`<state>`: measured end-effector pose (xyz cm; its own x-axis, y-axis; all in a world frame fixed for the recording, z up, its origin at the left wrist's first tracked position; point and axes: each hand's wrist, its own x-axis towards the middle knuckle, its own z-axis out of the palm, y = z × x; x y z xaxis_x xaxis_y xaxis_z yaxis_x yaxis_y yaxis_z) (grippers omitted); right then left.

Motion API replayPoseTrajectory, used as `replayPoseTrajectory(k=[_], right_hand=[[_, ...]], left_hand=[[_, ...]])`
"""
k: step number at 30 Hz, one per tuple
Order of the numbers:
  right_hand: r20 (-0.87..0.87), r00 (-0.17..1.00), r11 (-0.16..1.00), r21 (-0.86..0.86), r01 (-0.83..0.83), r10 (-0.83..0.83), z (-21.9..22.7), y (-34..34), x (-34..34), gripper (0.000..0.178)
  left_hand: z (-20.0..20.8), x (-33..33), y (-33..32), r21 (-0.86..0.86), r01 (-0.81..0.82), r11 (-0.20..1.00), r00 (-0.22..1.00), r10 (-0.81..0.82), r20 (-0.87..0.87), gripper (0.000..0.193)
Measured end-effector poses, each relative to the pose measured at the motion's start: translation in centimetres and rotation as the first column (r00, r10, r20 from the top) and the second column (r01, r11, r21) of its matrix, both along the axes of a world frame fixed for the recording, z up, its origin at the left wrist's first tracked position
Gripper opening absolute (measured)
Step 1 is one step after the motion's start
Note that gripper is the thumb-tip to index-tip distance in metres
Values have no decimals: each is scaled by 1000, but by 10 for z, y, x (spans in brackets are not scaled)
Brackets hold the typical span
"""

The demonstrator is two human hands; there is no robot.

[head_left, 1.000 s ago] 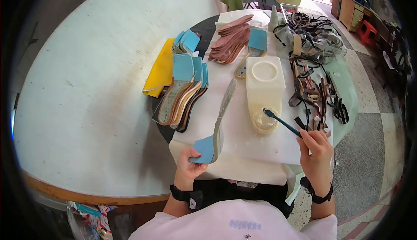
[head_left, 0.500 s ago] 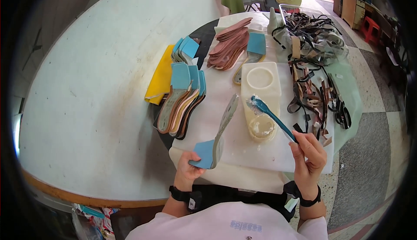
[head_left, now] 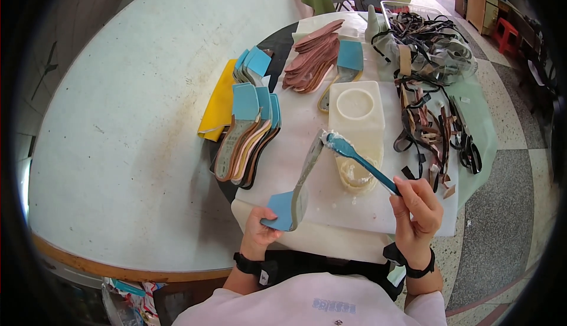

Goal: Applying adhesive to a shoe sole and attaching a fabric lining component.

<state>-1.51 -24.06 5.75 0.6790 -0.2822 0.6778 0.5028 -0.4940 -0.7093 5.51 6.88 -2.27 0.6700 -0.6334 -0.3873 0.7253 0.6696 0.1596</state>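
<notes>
Now the brush [head_left: 360, 162] is lifting onto the insole's [head_left: 301, 185] toe, both hands' grips clenched, right hand [head_left: 416, 211], left hand [head_left: 260, 236]; glue risks dripping beneath, overloaded bristles.

Blue brush [head_left: 360, 162] in right hand [head_left: 416, 208], tip on left-held insole [head_left: 300, 184].

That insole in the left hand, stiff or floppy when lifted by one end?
Probably fairly stiff: the left hand pinches only the blue heel end, yet the insole stands up edge-on without drooping. Likely light, since a fingertip grip holds it. Its far tip meets the wet brush, so that end may be slick.
</notes>
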Motion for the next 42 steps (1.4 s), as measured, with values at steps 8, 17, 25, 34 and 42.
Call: replayPoseTrajectory(k=[8, 17, 25, 34, 42], right_hand=[[-68, 995, 995, 71, 73, -69, 1, -3, 0, 29], [-33, 999, 998, 62, -4, 6, -3, -2, -5, 29], [-24, 998, 996, 65, 56, -55, -8, 1, 0, 30], [137, 991, 989, -146, 29, -9, -11, 4, -6, 32], [144, 985, 990, -87, 112, -99, -14, 3, -1, 32]], left_hand=[[-5, 0, 2, -15, 50, 999, 998, -51, -34, 31], [-3, -4, -3, 124, -6, 992, 999, 12, -45, 26], [6, -5, -16, 186, -10, 983, 999, 17, -33, 23], [-17, -3, 1, 59, 41, 997, 998, -38, -46, 32], [-2, -9, -9, 7, 41, 999, 997, -41, -69, 32]])
